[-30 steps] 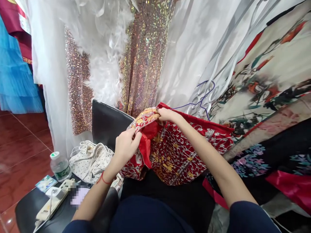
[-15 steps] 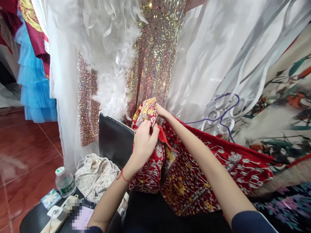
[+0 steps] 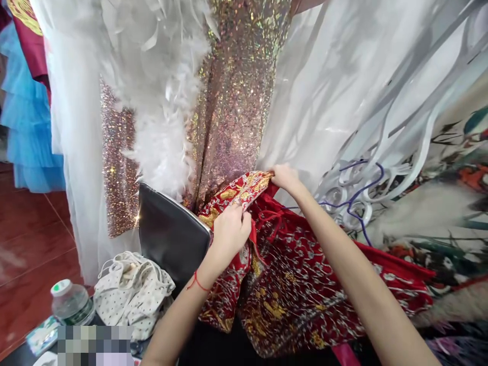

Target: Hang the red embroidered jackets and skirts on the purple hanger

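**Two hands stretch a band of embroidered red cloth**

At far left, a clear plastic water bottle with a green cap stands beside a white dotted drawstring bag, both set aside within reach. The left hand pinches the red garment with gold embroidery at its folded edge, fingers closed on the cloth. The right hand grips the same band farther up, so the strip spans taut between them. The rest drapes over the lap, against the black chair back.

— Lower left of the frame?
— Black chair, carrying a dotted white bag, a water bottle, a small card packet.
— Underneath?
— Red tiled floor.
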The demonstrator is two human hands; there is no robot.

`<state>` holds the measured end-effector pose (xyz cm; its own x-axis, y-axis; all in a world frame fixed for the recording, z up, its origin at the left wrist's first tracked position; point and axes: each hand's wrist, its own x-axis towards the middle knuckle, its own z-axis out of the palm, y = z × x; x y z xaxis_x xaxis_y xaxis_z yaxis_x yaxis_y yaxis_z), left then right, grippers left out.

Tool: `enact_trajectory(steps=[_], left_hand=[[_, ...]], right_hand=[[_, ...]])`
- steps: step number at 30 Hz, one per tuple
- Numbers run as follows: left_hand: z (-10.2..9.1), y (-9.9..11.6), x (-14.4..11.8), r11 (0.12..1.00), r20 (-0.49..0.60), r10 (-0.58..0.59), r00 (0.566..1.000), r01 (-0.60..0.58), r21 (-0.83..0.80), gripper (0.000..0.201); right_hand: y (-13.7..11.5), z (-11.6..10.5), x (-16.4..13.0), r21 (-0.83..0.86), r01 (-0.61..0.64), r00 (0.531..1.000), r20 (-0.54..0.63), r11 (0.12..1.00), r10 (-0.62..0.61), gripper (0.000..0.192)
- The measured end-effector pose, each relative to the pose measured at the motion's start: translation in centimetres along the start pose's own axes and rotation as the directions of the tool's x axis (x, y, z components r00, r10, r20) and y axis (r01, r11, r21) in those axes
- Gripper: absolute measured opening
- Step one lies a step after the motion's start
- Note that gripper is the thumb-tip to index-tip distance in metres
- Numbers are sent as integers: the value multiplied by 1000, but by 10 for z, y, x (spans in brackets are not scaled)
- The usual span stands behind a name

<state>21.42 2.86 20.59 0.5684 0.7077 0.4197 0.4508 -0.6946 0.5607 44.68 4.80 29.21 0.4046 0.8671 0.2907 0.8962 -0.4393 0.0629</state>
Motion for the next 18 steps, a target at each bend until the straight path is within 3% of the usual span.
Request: enact_trajectory(steps=[3,5,8,10,12,14,18], left_hand=[[-4,11,7,998,-76,59,995,-61,-13,28],[-7,19,11,994,-151,110,982,-107,25,24],[-4,31,19,987,-309,146,940,-117,109,6],[8,41,29,980,-349,179,920,-137,142,31],[26,52,45,968,-305,233,923,-189,165,51],[44,61,64,940,-208,324,923,-291,177,57],[68,65,95,877,30,460,887,-459,144,34]], right_hand=[[11,-9,-21,-83,-183,948,-280,980,154,40],[19,-15,-38,-137,-190,892,-437,972,113,41],[34,-17,-65,-253,-96,900,-436,963,-24,38],[44,-16,-82,-310,-57,931,-359,949,-61,35],[50,-16,-94,-326,-43,937,-342,944,-75,32],[54,-19,-102,-331,-14,920,-375,943,-118,30],[61,-27,-126,-401,181,872,-356,898,-335,24]])
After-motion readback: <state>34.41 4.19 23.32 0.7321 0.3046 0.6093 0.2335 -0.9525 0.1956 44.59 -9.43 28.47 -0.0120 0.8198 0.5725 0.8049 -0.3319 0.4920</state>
